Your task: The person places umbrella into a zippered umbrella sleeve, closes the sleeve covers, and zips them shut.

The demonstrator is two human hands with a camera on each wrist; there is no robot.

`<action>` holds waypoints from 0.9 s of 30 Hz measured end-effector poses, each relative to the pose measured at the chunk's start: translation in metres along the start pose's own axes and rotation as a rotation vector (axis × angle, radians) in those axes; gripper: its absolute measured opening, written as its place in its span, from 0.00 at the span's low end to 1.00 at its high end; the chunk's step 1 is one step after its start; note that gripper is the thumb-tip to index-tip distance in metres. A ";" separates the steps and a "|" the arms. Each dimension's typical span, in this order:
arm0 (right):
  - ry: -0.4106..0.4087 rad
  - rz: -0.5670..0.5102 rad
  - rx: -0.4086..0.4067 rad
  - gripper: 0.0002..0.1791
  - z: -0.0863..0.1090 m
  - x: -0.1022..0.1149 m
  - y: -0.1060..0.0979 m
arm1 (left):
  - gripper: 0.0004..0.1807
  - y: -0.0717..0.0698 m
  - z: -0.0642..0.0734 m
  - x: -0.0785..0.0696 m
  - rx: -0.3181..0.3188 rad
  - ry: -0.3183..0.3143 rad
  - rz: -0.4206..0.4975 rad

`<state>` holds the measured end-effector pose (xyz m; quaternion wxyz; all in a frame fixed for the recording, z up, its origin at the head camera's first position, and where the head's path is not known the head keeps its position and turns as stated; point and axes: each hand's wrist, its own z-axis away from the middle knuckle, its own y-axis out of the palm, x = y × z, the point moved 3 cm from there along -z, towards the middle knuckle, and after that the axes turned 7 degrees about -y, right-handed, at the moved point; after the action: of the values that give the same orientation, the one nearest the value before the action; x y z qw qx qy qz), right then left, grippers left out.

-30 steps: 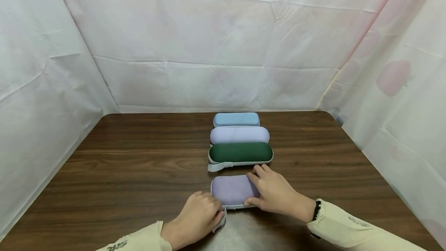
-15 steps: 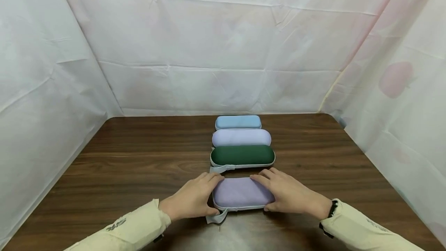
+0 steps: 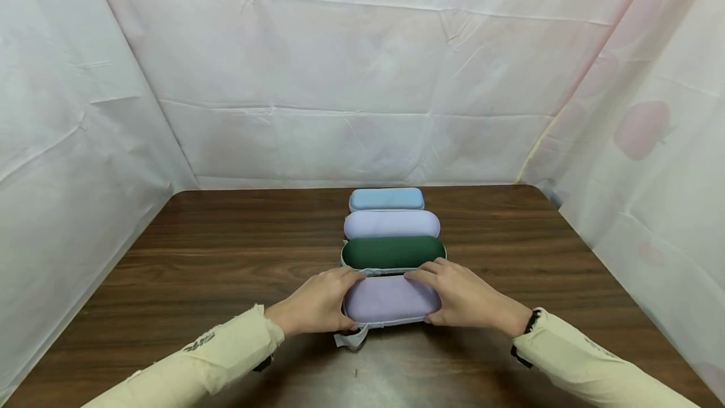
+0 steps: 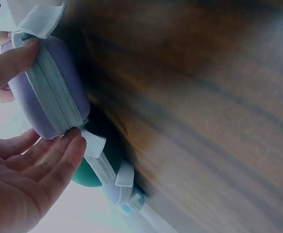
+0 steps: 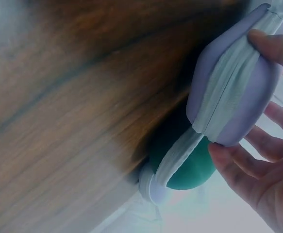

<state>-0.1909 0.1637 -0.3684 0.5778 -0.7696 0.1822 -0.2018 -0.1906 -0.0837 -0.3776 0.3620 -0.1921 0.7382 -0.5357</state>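
Observation:
A purple zippered glasses case [image 3: 392, 299] with a grey zip band lies crosswise between both hands, close in front of a dark green glasses case [image 3: 394, 252]. My left hand [image 3: 317, 302] grips its left end, thumb on the near side and fingertips on the far side. On the right end, my right hand [image 3: 469, 300] holds it the same way. In the left wrist view, the thumb presses the zip band beside a grey strap [image 4: 40, 20]. Whether the purple case touches the tabletop is hard to tell.
Behind the green case, a lavender glasses case [image 3: 392, 224] and a light blue case [image 3: 387, 199] continue the row towards the back edge. The dark wooden table [image 3: 238, 250] is enclosed by white sheeting [image 3: 340, 68] at the back and sides.
My left hand has gone from the strap at the front left corner to the case's left end. Both hands have then shifted the purple case away from me, nearer the green one.

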 end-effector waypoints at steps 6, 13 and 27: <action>0.002 -0.001 0.008 0.38 -0.005 -0.003 0.007 | 0.39 0.002 -0.002 0.007 0.022 -0.048 0.018; -0.004 0.035 0.030 0.37 -0.003 0.000 0.011 | 0.39 0.006 0.002 0.007 0.025 -0.054 0.042; -0.029 0.066 0.040 0.38 0.003 -0.005 0.005 | 0.40 -0.003 0.003 0.018 0.026 -0.110 -0.045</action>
<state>-0.1933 0.1672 -0.3748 0.6018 -0.7543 0.1951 -0.1753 -0.2010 -0.0990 -0.3809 0.3923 -0.2330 0.7058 -0.5419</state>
